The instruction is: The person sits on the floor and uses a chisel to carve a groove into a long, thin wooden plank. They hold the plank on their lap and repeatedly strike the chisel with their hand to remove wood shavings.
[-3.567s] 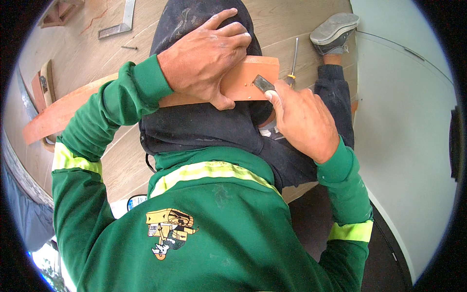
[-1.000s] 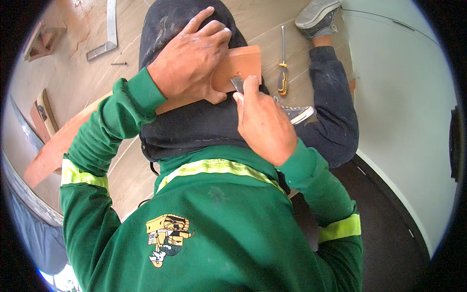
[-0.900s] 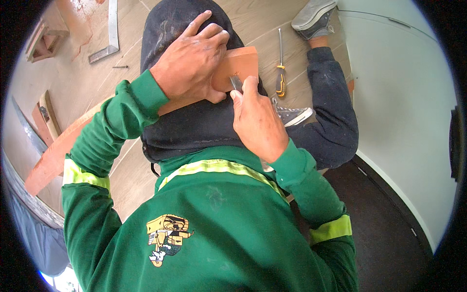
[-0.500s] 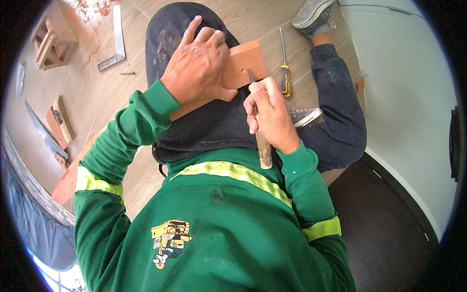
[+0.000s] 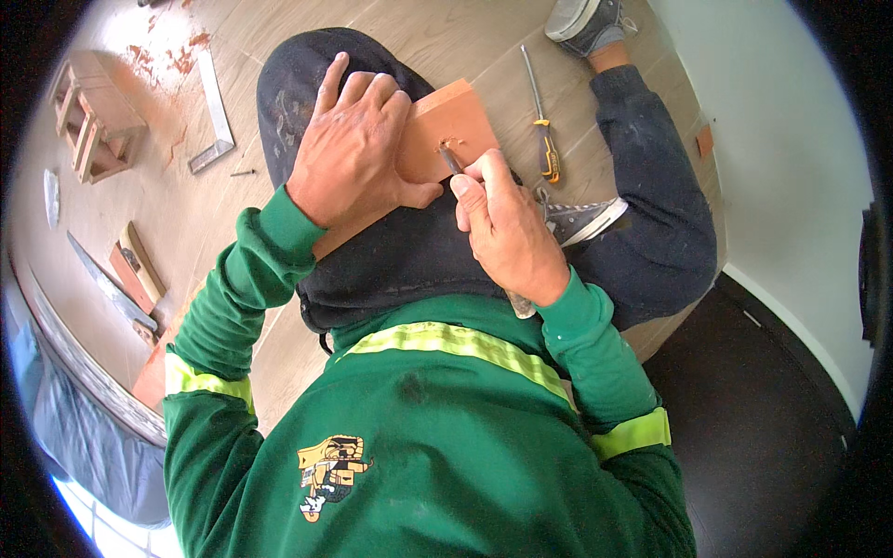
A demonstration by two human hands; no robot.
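Observation:
A reddish-brown wooden board lies slantwise across my thigh, with a small rough hollow and a few chips near its right end. My left hand is clamped over the board, thumb along its near edge and fingers reaching to the far side. In my right hand is a chisel, gripped low near the blade. Its tip touches the hollow. Most of the handle is covered by my palm, and only the butt end shows below my wrist.
A screwdriver lies right of the board, near my shoe. To the left are a try square, a screw, a small wooden stool-like piece, a hand saw and a wooden plane-like tool. A white wall stands at right.
The chisel has tilted, its tip now pointing up and left into the hollow, and my right hand has turned with it. The whole view has shifted slightly.

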